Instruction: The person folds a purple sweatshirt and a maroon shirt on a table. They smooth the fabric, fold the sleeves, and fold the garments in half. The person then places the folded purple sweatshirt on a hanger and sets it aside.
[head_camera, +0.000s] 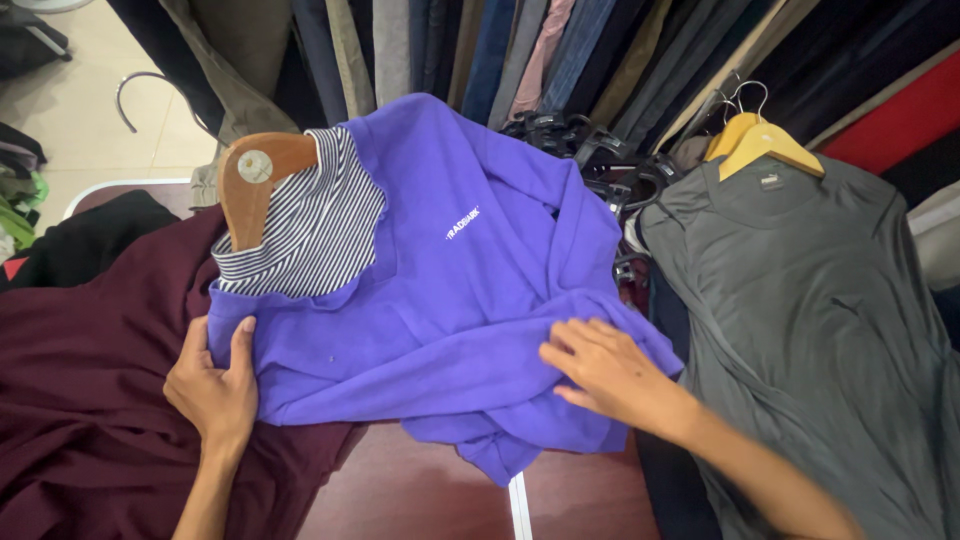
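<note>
A purple sweatshirt (455, 270) with a striped black-and-white lining at the collar lies on a dark red table, hung on a brown wooden hanger (255, 180). My left hand (212, 385) grips the sweatshirt's lower left edge, thumb on top of the fabric. At the lower right of the garment my right hand (605, 370) lies flat with spread fingers on a folded-over sleeve.
A maroon garment (90, 400) covers the left side of the table. A grey T-shirt (810, 320) on a yellow wooden hanger (762, 145) lies at the right. Hanging trousers and clothes (560, 50) fill the back. Black plastic hangers (600, 160) are piled behind the sweatshirt.
</note>
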